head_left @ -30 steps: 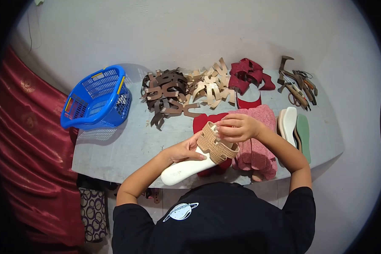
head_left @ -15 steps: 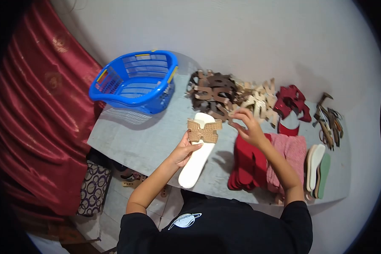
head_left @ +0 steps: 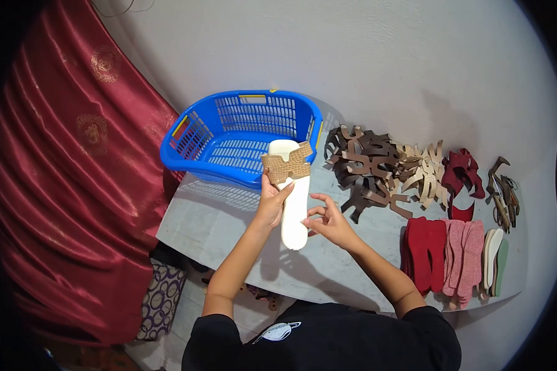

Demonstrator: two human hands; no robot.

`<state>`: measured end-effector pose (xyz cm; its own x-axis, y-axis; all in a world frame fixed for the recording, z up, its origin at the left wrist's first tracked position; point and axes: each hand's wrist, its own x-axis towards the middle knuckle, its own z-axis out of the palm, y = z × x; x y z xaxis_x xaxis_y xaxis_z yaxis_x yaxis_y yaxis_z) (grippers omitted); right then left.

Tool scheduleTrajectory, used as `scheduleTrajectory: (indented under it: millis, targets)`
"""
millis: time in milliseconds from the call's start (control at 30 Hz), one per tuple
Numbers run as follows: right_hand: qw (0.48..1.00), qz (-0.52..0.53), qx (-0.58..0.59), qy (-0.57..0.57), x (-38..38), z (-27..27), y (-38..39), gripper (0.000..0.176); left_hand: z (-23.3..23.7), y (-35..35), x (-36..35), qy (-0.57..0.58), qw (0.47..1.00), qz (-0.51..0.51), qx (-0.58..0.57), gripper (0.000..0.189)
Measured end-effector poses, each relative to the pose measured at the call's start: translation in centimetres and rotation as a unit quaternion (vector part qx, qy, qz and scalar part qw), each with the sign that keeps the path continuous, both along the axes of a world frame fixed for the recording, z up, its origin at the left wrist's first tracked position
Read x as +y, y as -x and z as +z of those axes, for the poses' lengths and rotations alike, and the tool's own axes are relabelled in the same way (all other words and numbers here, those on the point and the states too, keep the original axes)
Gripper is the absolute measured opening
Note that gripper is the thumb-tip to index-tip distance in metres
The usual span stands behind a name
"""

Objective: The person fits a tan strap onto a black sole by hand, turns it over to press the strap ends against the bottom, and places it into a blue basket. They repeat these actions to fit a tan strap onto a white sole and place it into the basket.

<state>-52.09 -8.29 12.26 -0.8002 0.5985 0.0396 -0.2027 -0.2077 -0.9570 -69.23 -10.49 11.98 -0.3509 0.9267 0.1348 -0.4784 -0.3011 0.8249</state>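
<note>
My left hand [head_left: 271, 204] is closed around a white sandal sole [head_left: 296, 216], thumb on top. A tan, crocodile-textured strap [head_left: 286, 168] lies across the sole's upper part, its right end sticking up. The sandal is held above the table, its far end overlapping the basket's near rim in this view. My right hand [head_left: 333, 224] is beside the lower half of the sole, fingers apart and bent, with fingertips right at its right edge.
A blue basket [head_left: 241, 179] stands at the back left of the grey table [head_left: 192, 213]. Brown strap pieces [head_left: 368, 164], cream ones [head_left: 422, 173] and dark red ones [head_left: 461, 170] lie along the wall. Red soles [head_left: 422, 253], pink soles [head_left: 463, 256] and tools [head_left: 502, 195] are at right.
My left hand has raised the sandal towards the basket. My right hand has come from near the strap pile to the sole's edge. The view has shifted left.
</note>
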Motion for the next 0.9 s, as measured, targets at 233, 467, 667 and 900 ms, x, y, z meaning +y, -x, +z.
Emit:
scheduleTrajectory:
  millis: [233, 467, 667, 900]
  targets:
    - [0.995, -0.081, 0.051, -0.008, 1.8, 0.5, 7.1, 0.059, 1.3, 5.3, 2.0, -0.011, 0.997, -0.057, 0.041, 0.074]
    - [0.943, -0.183, -0.039, -0.276, 7.1, -0.6, 11.1, 0.046, 1.4, 10.7, 6.5, 0.069, 0.981, -0.077, 0.164, 0.048]
    - [0.8, -0.233, -0.152, -0.531, 10.4, -2.5, 11.3, 0.019, -2.2, 18.3, 16.4, 0.206, 0.943, -0.172, 0.2, 0.047]
    - [0.826, -0.257, -0.15, -0.479, 10.2, -2.4, 11.6, 0.014, -11.4, 20.2, 21.3, 0.289, 0.89, -0.265, 0.232, 0.049]
